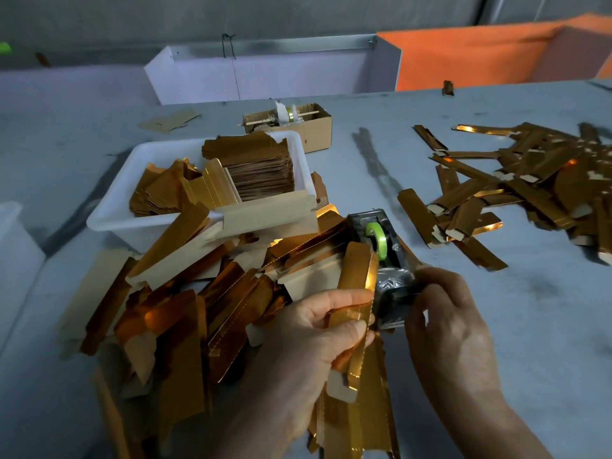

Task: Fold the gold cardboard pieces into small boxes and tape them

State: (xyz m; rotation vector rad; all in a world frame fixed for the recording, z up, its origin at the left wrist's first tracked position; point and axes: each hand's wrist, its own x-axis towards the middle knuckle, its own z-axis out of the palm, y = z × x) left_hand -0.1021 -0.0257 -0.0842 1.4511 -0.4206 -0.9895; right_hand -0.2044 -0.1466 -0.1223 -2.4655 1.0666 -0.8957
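Clamped between thumb and fingers of the left hand (318, 329) is a folded gold cardboard piece (356, 286), held upright-ish and tilted, its upper end leaning right against the tape dispenser (381, 246), and the right hand (453, 326) is in at the near end of that dispenser, fingertips curled towards the cutter; whether it has tape pinched yet, I cannot tell, the strip is too hard to see against the shiny block. Green tape roll (376, 235) sits in the dispenser just above the piece. By my reading this is the taping step: box folded, strip being fetched. To do it well, keep that left grip firm so the folded seam stays closed, draw a short length of tape straight out, tear it cleanly down over the cutter, then lay it squarely across the seam and rub it flat. Under the hands lies a loose heap of unfolded gold blanks (205, 293), more stacked in the white plastic tub (109, 220) behind, and well off to the right a scattered pile of finished slim gold boxes (516, 183) on the grey table (546, 309)
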